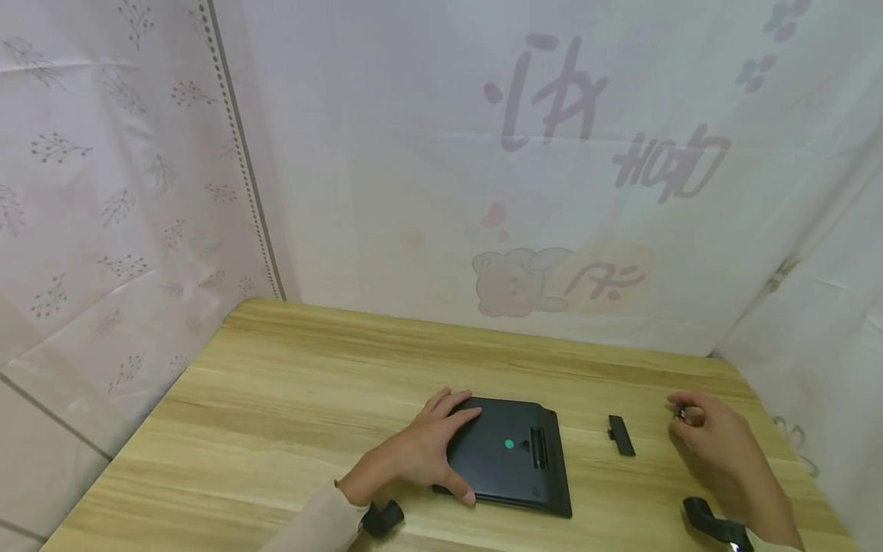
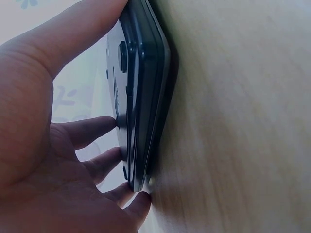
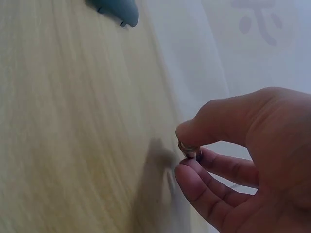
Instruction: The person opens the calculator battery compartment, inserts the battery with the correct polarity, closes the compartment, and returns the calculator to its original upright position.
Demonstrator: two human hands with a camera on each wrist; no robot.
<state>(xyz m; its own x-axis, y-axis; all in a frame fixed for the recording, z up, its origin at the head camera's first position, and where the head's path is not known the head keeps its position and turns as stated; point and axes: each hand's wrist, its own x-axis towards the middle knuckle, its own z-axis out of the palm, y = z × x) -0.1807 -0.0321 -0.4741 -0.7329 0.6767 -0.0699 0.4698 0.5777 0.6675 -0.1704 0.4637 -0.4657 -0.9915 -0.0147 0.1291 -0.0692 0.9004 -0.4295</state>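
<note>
A flat black device (image 1: 486, 452), resembling a desk calculator, lies underside up on the wooden table. Its narrow battery compartment (image 1: 539, 448) is uncovered, beside a round green sticker (image 1: 509, 444). My left hand (image 1: 429, 445) rests over the device's left side with fingers spread, thumb at the near edge; in the left wrist view the fingertips (image 2: 111, 124) touch its casing. My right hand (image 1: 713, 433) pinches a small shiny metal-ended battery (image 3: 188, 149) between thumb and fingers, above the table at the right. The fingers hide most of the battery.
A slim black battery cover (image 1: 622, 435) lies on the table between the device and my right hand. White printed curtains (image 1: 386, 192) hang behind the table (image 1: 290, 383) and at both sides. A black wrist camera (image 1: 707, 517) sits on each wrist.
</note>
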